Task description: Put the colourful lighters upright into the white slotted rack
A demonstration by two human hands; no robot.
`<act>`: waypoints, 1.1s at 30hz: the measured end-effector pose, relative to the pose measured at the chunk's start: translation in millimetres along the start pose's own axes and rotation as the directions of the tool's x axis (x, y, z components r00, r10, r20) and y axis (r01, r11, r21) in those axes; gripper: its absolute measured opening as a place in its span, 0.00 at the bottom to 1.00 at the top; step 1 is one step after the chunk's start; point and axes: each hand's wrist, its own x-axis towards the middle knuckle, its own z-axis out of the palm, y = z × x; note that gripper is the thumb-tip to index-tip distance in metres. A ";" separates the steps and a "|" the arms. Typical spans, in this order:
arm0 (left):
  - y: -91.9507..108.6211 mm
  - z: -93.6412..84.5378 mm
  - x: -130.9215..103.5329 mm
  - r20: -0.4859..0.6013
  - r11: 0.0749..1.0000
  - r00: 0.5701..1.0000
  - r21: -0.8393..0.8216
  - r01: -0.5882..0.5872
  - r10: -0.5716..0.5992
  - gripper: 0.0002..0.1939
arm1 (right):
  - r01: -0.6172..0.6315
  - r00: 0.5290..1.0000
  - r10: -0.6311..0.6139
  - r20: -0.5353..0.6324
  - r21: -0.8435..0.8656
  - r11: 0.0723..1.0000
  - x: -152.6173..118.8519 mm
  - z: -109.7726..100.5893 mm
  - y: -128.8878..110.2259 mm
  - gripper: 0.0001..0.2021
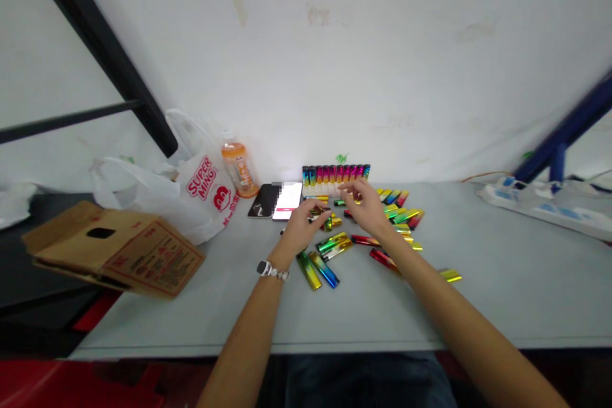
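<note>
Head view: nearest the table's [478,306] front edge lie glossy, slim metallic lighters [329,245], long axes mostly slanting. Just beyond them the left hand [302,224], wristwatch [271,269] behind it, curls its fingers over a few; whether it grips one I cannot tell. The right hand [369,204] hovers, fingers loosely spread, nearer the upright lighter row [336,173] against the wall.

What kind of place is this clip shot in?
Probably a small packing or sorting workbench, not a home: a plain grey table against a bare wall, loose shiny lighters beside an upright row of lighters, a cardboard box and a power strip.
</note>
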 end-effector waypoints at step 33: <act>26.2 49.0 -10.4 -0.182 0.986 0.977 0.098 0.132 -0.112 0.18 | -0.228 0.973 0.223 0.057 0.384 0.895 -55.5 23.2 -5.2 0.10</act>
